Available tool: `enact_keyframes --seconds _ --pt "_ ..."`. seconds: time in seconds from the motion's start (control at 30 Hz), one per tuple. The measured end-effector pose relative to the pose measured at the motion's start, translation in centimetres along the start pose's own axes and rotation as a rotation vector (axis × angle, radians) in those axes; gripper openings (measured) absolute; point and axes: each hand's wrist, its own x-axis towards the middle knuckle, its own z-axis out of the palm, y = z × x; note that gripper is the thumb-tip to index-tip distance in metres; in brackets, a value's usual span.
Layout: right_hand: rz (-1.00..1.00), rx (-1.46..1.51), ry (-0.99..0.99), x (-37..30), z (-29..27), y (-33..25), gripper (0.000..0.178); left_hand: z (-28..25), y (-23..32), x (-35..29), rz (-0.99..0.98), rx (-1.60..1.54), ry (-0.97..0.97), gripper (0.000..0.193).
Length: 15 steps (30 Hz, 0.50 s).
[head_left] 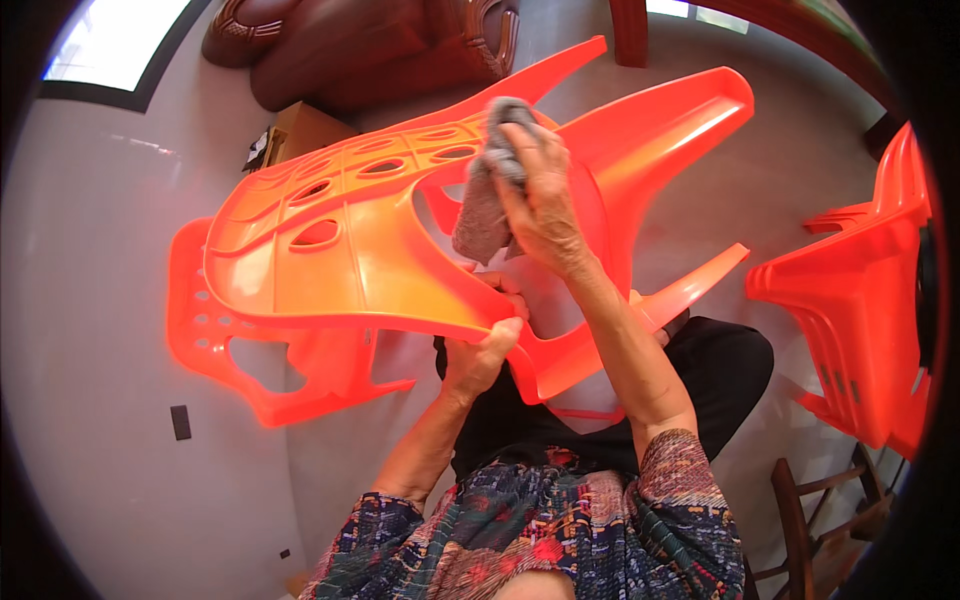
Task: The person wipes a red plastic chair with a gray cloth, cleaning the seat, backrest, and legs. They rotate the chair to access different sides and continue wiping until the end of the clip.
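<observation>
A glossy orange plastic chair (390,260) lies tipped over in front of me, its slotted backrest pointing left and its legs sticking out to the right. My left hand (480,358) is wrapped round the chair's near edge, thumb on top. In my right hand (545,190) is a crumpled grey cloth (480,220), held over the large opening between backrest and seat. Whether the cloth touches the plastic at this point I cannot tell. Partly hidden beneath the tipped chair is another orange plastic piece of furniture (185,300) with round holes.
More orange plastic chairs (850,310) stand at the right. A brown leather sofa (340,55) with carved wood trim is at the back, a cardboard box (308,130) near it. A dark wooden frame with rungs (795,520) stands at the lower right. The floor (120,330) is grey.
</observation>
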Motion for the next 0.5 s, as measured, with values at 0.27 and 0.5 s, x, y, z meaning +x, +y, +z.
enact_keyframes --seconds 0.27,0.5 --pt "0.197 0.344 -0.524 -2.2 -0.1 -4.7 0.038 -1.2 0.3 -1.6 0.025 0.154 0.038 0.019" --pt "0.135 0.238 -0.56 -5.2 -3.3 -3.9 0.035 -0.5 0.8 -0.8 0.081 0.38 -0.014 0.019"
